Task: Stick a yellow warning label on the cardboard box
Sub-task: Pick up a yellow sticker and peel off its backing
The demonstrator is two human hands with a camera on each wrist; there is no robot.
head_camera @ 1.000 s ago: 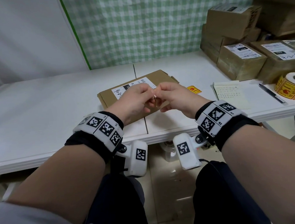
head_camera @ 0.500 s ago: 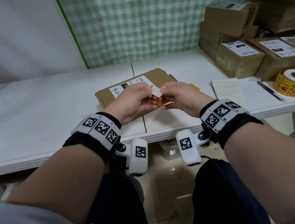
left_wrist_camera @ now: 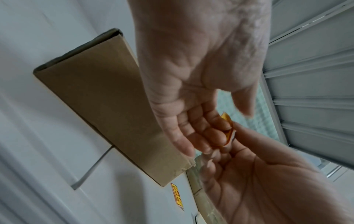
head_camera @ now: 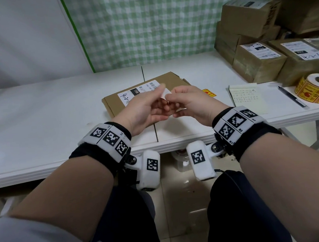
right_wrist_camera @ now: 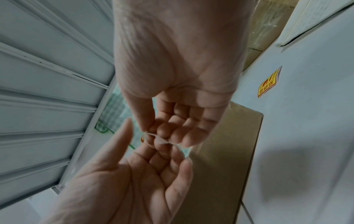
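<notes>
A flat cardboard box (head_camera: 119,107) with a white shipping label lies on the white table (head_camera: 38,116). Both hands hover just above its near right corner. My right hand (head_camera: 179,97) pinches a small yellow warning label (left_wrist_camera: 227,128) on its white backing (head_camera: 165,93) between thumb and fingers. My left hand (head_camera: 153,102) is palm-up beside it. Its thumb is lifted clear and its loosely bent fingers touch the label from below. In the right wrist view the backing strip (right_wrist_camera: 161,140) bends between the two sets of fingers, over the box (right_wrist_camera: 229,151).
A spare yellow label (head_camera: 209,93) lies on the table right of the box. Further right are a notepad (head_camera: 246,97), a pen (head_camera: 291,96) and a roll of yellow labels (head_camera: 318,89). Taped parcels (head_camera: 259,60) are stacked at the back right.
My left thumb has come off the white corner it pinched, and that hand has opened. The right hand keeps its pinch. Both hands stay over the box.
</notes>
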